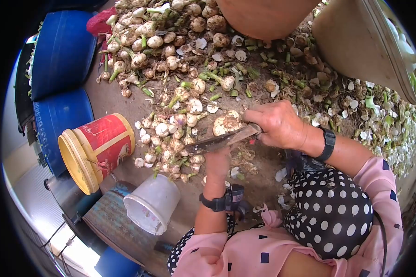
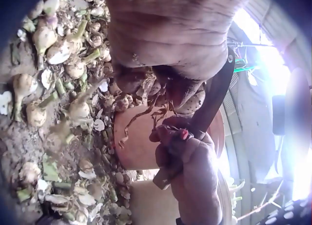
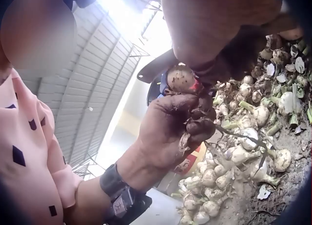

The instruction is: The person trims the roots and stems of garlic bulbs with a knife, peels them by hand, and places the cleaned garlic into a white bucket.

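Observation:
Fingers of the left hand (image 1: pixel 217 161) (image 2: pixel 170 35) (image 3: pixel 168 125) curl round a soil-marked bulb (image 3: pixel 181 79) with dry roots hanging from it. In the head view the knife blade (image 1: pixel 212 144) partly covers this blurred hand. The right hand (image 1: pixel 277 122) (image 2: pixel 195 171) (image 3: pixel 219 30) grips the knife by its handle, and the blade (image 2: pixel 217 91) (image 3: pixel 156 67) lies across, close beside the bulb. Whether blade and bulb touch, I cannot tell. A pale round bulb (image 1: pixel 226 123) shows just behind the blade in the head view.
Trimmed bulbs (image 1: pixel 171 143) lie in a heap left of the hands, with untrimmed bulbs (image 1: pixel 148 41) beyond. A white bucket (image 1: pixel 157 198), a red-and-yellow bucket (image 1: pixel 108 145) and blue containers (image 1: pixel 62 51) stand left. Large tubs (image 1: pixel 268 16) (image 1: pixel 360 46) stand at the top; peelings (image 1: pixel 370 124) cover the right.

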{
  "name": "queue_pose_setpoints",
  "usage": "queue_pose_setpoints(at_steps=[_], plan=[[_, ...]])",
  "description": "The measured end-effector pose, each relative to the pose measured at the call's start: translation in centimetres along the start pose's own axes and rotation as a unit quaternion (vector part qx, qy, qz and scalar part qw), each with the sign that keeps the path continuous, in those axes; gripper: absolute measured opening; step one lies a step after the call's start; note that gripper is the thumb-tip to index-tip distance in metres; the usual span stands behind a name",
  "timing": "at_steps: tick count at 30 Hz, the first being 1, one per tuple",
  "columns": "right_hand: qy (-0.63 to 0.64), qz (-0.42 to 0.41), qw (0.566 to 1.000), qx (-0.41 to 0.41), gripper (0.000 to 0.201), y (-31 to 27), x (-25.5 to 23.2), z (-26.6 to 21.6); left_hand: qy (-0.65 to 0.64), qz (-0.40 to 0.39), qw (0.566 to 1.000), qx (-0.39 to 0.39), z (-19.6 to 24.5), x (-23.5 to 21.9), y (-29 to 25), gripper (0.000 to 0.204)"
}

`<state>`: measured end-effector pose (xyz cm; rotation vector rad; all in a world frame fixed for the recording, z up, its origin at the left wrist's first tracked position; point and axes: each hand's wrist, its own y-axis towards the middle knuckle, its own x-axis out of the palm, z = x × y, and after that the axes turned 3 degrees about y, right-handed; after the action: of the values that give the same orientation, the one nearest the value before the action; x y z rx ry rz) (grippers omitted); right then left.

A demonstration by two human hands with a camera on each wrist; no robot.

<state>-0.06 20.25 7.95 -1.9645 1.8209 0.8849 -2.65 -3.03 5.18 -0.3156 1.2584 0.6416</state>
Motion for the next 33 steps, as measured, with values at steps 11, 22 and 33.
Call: queue_pose_setpoints(at_steps=[11,22,33], plan=[[0.026,0.022,0.995,0.098,0.028,-2.7,2.1,4.4,-0.586,0.067,0.745,-0.312,5.5,-1.0,-0.1,0.044],[0.587,-0.034,0.733,0.341,0.032,-2.0,1.2,4.6,-0.068,0.051,0.994,-0.068,4.5,-4.1,6.7,0.079],[0.231,-0.005,0.964,0.132,0.034,-0.1,1.5,1.8,-0.649,0.143,0.534,-0.522,5.2,-0.3,4.4,0.022]])
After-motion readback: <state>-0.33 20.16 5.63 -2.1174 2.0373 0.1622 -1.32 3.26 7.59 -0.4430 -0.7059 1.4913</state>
